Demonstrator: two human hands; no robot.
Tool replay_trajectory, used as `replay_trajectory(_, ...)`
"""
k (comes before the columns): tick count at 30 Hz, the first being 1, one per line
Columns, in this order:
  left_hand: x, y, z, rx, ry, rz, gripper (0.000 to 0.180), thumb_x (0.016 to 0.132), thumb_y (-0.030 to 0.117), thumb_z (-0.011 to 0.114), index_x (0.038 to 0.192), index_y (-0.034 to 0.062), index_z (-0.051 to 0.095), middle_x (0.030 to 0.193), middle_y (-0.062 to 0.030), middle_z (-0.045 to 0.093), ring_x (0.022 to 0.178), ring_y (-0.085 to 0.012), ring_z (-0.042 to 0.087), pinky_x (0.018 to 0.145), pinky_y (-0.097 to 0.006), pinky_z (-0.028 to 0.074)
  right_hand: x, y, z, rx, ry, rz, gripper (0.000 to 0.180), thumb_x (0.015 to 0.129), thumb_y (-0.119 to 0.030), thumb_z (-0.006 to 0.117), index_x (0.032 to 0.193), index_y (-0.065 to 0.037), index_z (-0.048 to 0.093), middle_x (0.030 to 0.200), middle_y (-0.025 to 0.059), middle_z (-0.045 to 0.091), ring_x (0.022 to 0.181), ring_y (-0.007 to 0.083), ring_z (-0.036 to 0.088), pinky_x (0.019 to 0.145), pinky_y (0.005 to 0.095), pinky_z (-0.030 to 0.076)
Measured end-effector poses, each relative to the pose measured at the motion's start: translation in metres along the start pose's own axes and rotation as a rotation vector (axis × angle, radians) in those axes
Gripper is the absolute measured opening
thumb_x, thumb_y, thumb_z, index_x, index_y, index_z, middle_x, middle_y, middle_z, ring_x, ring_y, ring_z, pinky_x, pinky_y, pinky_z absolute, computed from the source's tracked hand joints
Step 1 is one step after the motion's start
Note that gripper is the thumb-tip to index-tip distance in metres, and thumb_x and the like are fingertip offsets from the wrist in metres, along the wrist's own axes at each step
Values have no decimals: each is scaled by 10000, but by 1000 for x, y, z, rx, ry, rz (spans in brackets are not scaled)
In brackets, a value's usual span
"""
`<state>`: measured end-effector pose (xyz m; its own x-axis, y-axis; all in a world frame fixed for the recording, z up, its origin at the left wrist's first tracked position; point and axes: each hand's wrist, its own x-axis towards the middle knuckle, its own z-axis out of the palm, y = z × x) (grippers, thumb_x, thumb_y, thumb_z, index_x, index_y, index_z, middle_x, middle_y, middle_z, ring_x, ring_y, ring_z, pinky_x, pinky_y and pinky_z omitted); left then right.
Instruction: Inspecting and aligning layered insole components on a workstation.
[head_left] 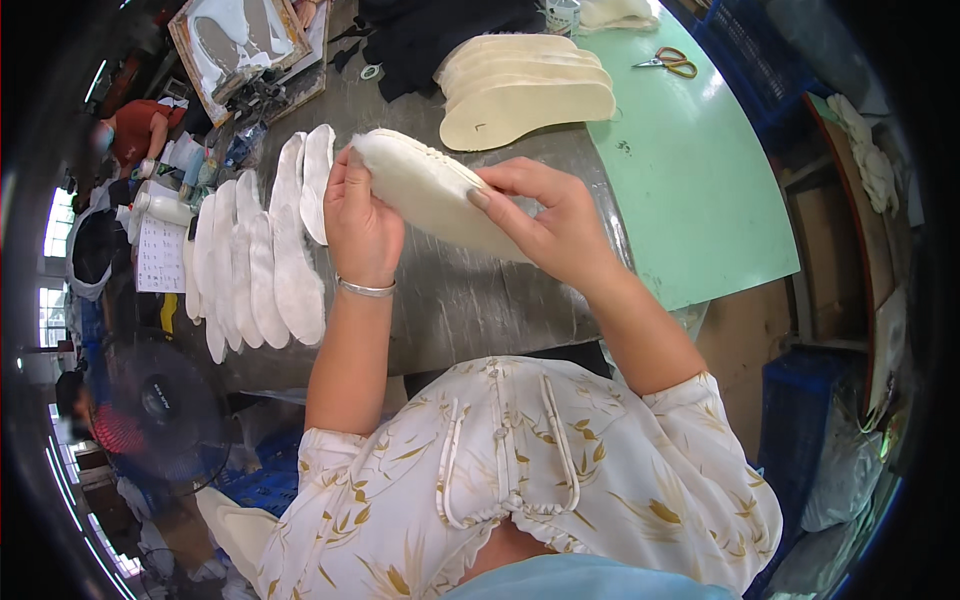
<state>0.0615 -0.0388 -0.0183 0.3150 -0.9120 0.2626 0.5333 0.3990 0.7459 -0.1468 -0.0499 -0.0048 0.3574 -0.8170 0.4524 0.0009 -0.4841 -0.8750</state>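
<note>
Between my two hands I hold a fleecy cream insole (435, 195), tilted above the table, with its layered edge facing up. Whether it is one insole or several pressed together, I cannot tell. My left hand (362, 225) grips the end at the left, thumb at the rim. On the other side, my right hand (550, 215) pinches the edge between thumb and fingers. Left of my left hand, several fluffy white insoles (290, 280) lie in an overlapping row. Beyond my hands rests a fanned stack of cream insoles (530, 108).
A green mat (690, 190) covers the right of the dark table (450, 315), with scissors (668, 63) at its far part. Dark cloth (410, 45) and a framed board with white smears (240, 45) lie at the back. A fan (160, 400) stands left; another person (140, 130) is farther off.
</note>
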Motion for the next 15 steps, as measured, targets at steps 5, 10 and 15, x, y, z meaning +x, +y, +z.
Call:
replay_trajectory(5,-3,3,6,69,35,-75,297,1013,230,529,1203,2,529,1173,-100,608,1116,-186,565,975,-338,436,2,2,2,-60,83,-34,142,856,-110,696,948,-8,731,856,125,710,749,234,680,667,324,540)
replay_trajectory(10,-5,25,18,1241,-467,563,466,864,260,704,1266,65,571,1173,-66,627,1135,-249,560,1075,-428,340,1,14,3,-494,56,-282,72,801,-125,702,844,-74,728,753,52,660,717,258,622,672,372,491)
replay_trajectory(15,-10,-1,-3,1290,-727,54,212,850,-9,650,1054,19,703,987,-101,693,921,-220,661,905,-340,494,-6,42,-2,-516,-176,-129,196,841,-196,686,959,-43,721,852,106,680,780,325,643,699,425,505)
